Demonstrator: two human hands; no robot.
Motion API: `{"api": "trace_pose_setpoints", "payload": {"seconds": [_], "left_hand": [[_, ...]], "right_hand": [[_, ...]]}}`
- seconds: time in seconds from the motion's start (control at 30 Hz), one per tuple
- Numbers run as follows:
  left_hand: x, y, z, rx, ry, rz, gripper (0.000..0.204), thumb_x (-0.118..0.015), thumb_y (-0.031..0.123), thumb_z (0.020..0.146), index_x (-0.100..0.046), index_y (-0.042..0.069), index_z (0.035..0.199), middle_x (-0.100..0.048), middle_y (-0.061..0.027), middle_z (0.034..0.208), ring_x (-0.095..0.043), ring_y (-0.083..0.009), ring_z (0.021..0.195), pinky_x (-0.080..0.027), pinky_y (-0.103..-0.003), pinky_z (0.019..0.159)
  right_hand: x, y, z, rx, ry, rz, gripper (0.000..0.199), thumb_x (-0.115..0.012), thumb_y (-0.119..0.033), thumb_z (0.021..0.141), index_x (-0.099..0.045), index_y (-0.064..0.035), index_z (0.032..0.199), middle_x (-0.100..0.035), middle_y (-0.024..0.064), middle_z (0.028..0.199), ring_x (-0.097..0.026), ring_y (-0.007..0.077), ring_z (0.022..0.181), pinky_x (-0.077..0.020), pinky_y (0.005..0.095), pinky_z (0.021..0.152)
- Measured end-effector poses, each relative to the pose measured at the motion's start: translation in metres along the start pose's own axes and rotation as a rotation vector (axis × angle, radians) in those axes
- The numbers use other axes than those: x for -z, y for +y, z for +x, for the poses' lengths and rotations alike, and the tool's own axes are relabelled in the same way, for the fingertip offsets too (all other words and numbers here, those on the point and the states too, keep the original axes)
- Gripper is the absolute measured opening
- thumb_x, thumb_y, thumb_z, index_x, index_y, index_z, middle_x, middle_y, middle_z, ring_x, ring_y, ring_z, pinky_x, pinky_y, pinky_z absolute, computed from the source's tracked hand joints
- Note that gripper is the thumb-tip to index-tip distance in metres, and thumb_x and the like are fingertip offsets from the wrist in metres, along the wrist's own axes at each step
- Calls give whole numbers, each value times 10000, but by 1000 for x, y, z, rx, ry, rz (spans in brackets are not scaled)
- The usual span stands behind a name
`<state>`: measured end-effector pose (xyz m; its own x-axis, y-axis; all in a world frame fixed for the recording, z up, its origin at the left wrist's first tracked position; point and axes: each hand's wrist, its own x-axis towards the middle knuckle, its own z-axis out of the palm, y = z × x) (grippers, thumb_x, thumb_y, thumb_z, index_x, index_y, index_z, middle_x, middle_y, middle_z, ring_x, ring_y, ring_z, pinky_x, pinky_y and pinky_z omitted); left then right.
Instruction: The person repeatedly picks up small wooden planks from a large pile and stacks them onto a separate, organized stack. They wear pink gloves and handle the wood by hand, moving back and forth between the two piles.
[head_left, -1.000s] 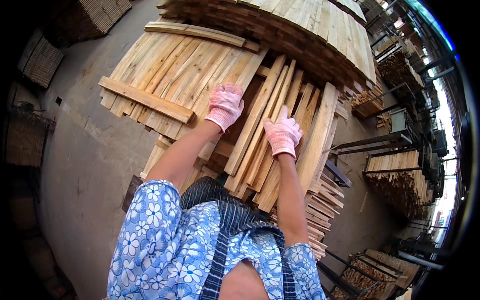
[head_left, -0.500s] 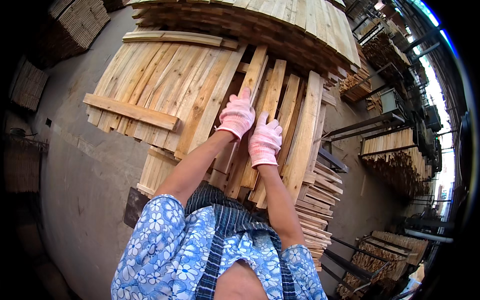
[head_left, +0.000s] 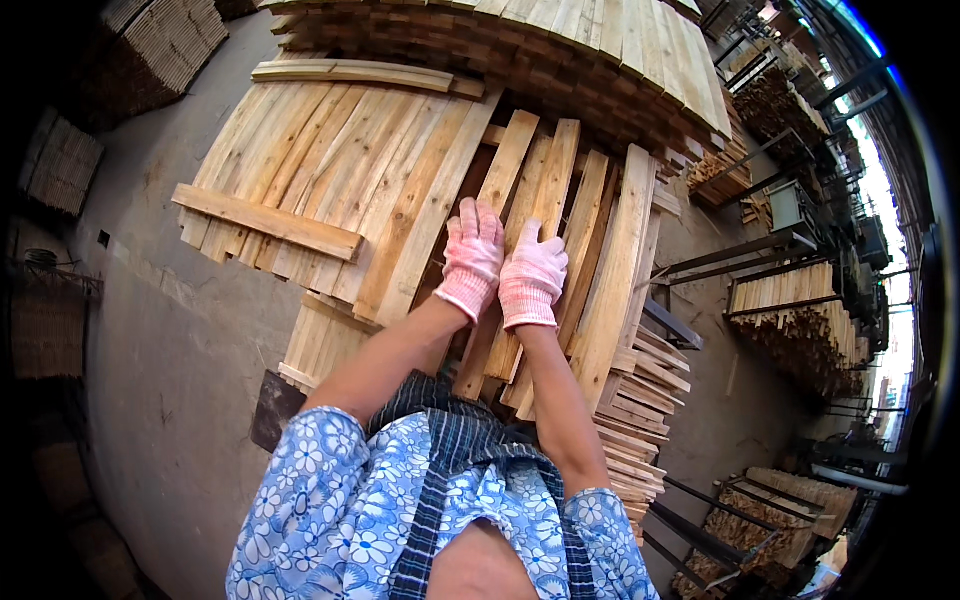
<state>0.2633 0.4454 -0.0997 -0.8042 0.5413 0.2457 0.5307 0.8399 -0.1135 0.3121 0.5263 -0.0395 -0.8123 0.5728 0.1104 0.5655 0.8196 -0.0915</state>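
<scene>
Both my hands wear pink knit gloves. My left hand (head_left: 472, 257) lies flat with fingers together on a long pale wooden plank (head_left: 497, 190) that slants up and right. My right hand (head_left: 533, 274) presses flat on the neighbouring plank (head_left: 551, 175), touching my left hand at the thumb side. These planks belong to a loose row of several planks (head_left: 617, 270) leaning side by side over a stack of short boards (head_left: 640, 400). Neither hand wraps around a plank.
A flat sheet of joined planks (head_left: 330, 180) with a cross batten (head_left: 265, 222) lies to the left on the concrete floor (head_left: 170, 340). A tall layered stack of boards (head_left: 560, 50) rises behind. Racks with more timber (head_left: 800, 310) stand at the right.
My two hands have drawn together from apart and slid toward the middle planks, now side by side. The view has shifted so the plank sheet sits lower in the picture.
</scene>
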Motion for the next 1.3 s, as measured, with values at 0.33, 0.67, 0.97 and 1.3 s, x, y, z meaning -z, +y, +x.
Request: {"api": "trace_pose_setpoints", "payload": {"seconds": [0.33, 0.67, 0.97, 1.3], "left_hand": [[39, -43, 35, 112, -211, -122, 615, -595, 302, 936, -433, 108, 1496, -315, -210, 1637, -280, -434, 1519, -228, -650, 1196], [41, -92, -23, 51, -85, -278, 729, -428, 552, 1037, -351, 71, 1579, -311, -212, 1650, -300, -392, 1521, -174, -578, 1242], [26, -92, -25, 57, -85, -424, 587, -365, 474, 1063, -492, 108, 1504, -432, -133, 1605, -333, -338, 1515, -155, -541, 1254], [28, -96, -27, 20, 5, -276, 569, -486, 492, 1024, -544, 133, 1462, -457, -166, 1570, -371, -370, 1481, -180, -572, 1238]], "right_hand": [[47, 26, 33, -95, -386, 446, 1042, -793, -227, 772, -219, -226, 1642, -517, 334, 1289, -622, 483, 1141, -542, 486, 973], [16, -7, -14, -152, -364, 470, 1004, -711, -315, 863, -109, -229, 1663, -383, 344, 1450, -611, 494, 1184, -510, 487, 1037], [-8, -64, 8, -94, -279, 571, 893, -706, -270, 910, -196, -180, 1638, -458, 325, 1333, -621, 480, 1111, -530, 512, 958], [54, 29, -23, 9, -43, 59, 700, -712, -131, 818, -475, -133, 1476, -382, 291, 1508, -453, 502, 1351, -468, 488, 1081]]}}
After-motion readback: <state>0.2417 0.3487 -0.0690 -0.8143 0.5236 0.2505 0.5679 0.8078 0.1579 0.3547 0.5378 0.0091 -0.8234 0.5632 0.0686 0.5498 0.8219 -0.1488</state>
